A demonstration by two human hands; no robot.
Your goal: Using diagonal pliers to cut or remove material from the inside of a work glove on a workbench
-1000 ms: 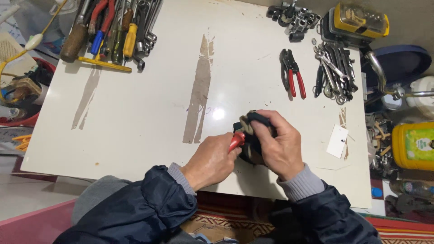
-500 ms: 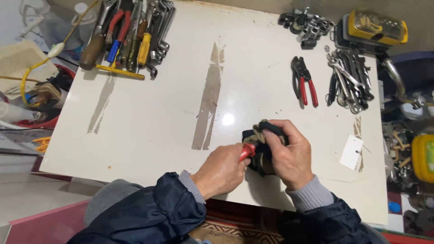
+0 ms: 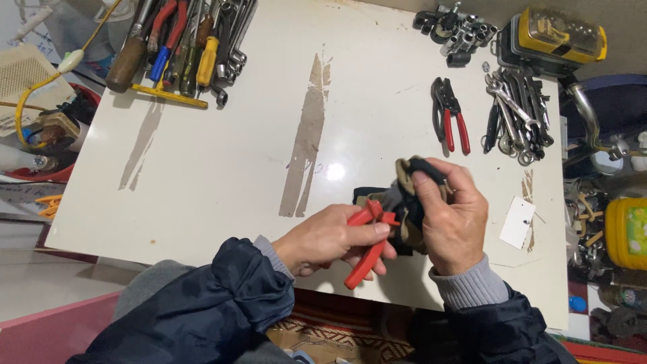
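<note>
Red-handled pliers (image 3: pixel 367 246) sit tilted, handles pointing down toward seven o'clock, nose buried in a black-and-tan pouch (image 3: pixel 404 209). The pouch is bunched and lifted just off the desk (image 3: pixel 222 168), at its five o'clock edge.

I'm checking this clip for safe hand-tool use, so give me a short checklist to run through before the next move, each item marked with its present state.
1. Left hand grips the red-handled pliers: ok.
2. Right hand holds the black-and-tan part firmly: ok.
3. Plier jaws seated on the part: cannot tell, hidden by the fingers.
4. Fingers away from the jaws: cannot tell.
5. White table bare around the hands: ok.
6. Spare pliers within reach: ok.
</note>
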